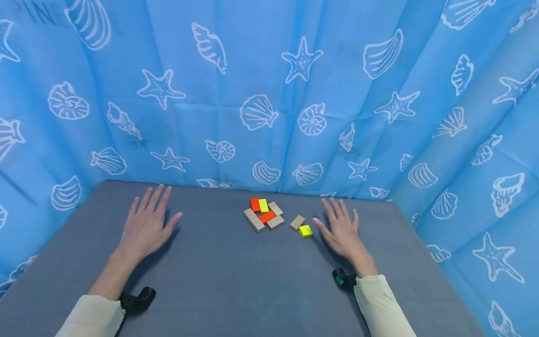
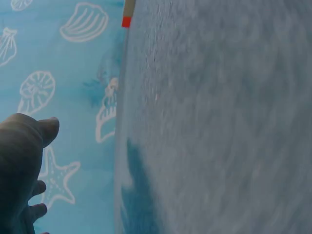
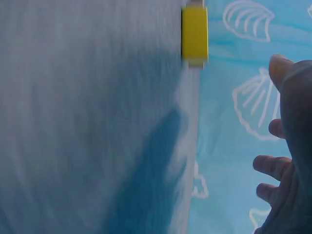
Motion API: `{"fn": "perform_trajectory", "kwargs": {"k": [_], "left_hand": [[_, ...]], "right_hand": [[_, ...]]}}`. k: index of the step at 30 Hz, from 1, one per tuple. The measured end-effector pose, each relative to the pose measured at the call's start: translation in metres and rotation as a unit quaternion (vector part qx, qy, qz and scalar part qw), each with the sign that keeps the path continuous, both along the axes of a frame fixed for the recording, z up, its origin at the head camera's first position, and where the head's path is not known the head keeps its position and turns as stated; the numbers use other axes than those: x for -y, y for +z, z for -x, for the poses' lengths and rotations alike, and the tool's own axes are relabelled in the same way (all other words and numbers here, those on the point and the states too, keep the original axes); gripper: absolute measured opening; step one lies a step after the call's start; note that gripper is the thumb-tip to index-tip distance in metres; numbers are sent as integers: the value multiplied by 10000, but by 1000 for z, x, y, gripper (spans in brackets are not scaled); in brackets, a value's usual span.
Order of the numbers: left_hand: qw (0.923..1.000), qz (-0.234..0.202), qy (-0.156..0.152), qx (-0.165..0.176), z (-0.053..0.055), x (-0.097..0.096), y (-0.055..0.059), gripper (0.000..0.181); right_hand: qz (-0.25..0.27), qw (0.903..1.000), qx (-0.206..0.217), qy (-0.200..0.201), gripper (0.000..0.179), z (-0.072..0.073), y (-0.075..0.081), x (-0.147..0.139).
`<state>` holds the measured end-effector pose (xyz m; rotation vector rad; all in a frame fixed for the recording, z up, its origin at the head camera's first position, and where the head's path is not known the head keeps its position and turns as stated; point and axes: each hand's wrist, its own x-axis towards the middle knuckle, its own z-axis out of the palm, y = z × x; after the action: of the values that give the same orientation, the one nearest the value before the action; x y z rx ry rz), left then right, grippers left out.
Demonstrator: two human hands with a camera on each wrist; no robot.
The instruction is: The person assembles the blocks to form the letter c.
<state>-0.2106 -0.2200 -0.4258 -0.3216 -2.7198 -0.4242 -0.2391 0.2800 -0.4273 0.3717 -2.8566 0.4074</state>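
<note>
My left hand (image 1: 145, 227) is held over the left part of the grey table, fingers straight and spread, holding nothing. On the other side, my right hand (image 1: 342, 233) hovers palm down with extended fingers, its thumb just right of a yellow block (image 1: 305, 231). A small tan block (image 1: 297, 222) lies beside that yellow one. Left of them sits a cluster: a long tan block (image 1: 254, 220), two red blocks (image 1: 267, 216), another yellow block (image 1: 263, 206) and two more light tan blocks (image 1: 275, 222). The right wrist view shows the near yellow block (image 3: 195, 34) beyond the hand's shadow.
The grey cloth-covered table (image 1: 236, 281) ends at a blue curtain (image 1: 261, 84) with white shell and starfish prints, which also runs along both sides. Each wrist wears a black band, the left band (image 1: 138, 300) and the right band (image 1: 344, 279).
</note>
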Motion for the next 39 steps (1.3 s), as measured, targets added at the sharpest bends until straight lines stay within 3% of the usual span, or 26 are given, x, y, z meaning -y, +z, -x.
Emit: {"fn": "perform_trajectory", "kwargs": {"k": [6,13,17,21,26,31,35,39], "left_hand": [[9989,-398,-232,69,-1,-19,4,75],[9891,-1087,-396,915,4,-57,2,80],[9769,-1523,-550,1392,14,-85,-2,82],[9576,-2083,-591,1898,26,-115,-7,82],[9417,-2484,-587,2193,37,-141,-14,82],[9392,-2574,-631,2183,43,-155,-17,84],[9419,-2500,-620,2154,47,-165,-18,87],[9453,-2417,-534,2123,48,-172,-20,90]], "right_hand": [[249,9988,-82,418,67,-2,2,20],[357,9966,-42,743,61,-6,5,35],[362,9966,115,730,62,-7,5,37],[412,9962,63,762,61,-7,3,39],[491,9954,83,815,56,-7,1,47],[432,9946,155,928,51,-4,3,56],[371,9933,218,1070,47,4,4,59],[286,9943,452,926,49,14,6,60]]}}
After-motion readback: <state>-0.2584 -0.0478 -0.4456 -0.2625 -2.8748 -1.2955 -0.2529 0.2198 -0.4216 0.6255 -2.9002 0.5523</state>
